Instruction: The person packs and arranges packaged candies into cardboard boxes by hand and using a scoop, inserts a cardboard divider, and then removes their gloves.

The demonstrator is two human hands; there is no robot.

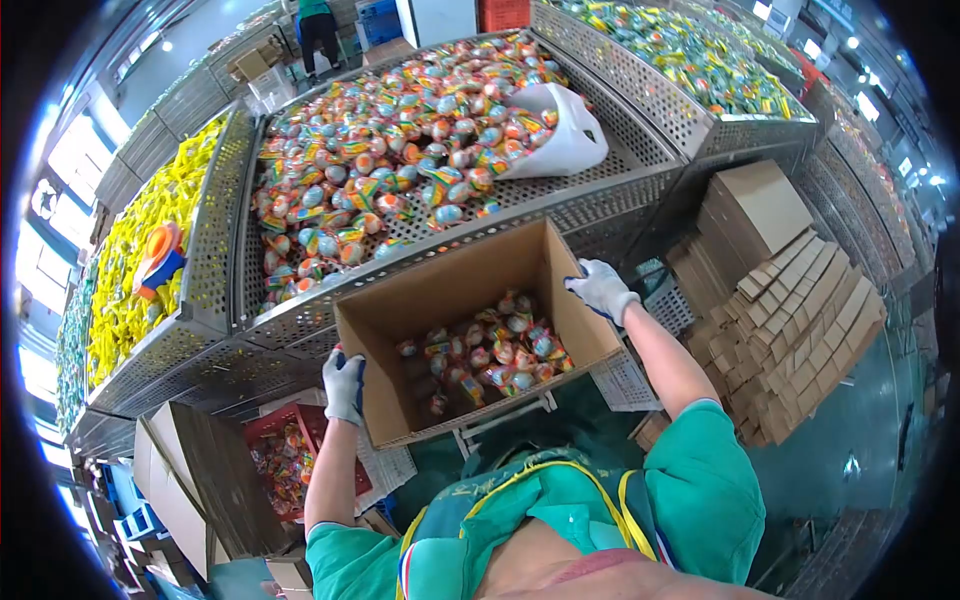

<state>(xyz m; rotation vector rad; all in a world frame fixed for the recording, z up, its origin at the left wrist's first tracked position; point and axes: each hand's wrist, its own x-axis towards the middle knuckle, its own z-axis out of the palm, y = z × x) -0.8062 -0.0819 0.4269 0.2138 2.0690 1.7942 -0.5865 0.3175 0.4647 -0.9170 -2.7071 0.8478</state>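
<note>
The open-topped, rectangular brown cardboard box (pixel 450 290) is between the 2 hands; inside lie loose, round balls in shiny multicoloured wrappers (pixel 500 350). The left hand (pixel 344 388), in a white-and-navy glove, grips the left wall; the right hand (pixel 602 290), gloved likewise, grips the right wall near its rim.

Assessed handling: moderate weight, walls stiff but liable to bow, contents slippery and apt to slide if tilted. Advised hold: 2 opposite walls, or beneath the base.

Beyond the hands: a perforated grey metal table (pixel 640 150) bearing similar balls. Right of the right hand: stacked flat brown cardboard (pixel 800 330).
</note>
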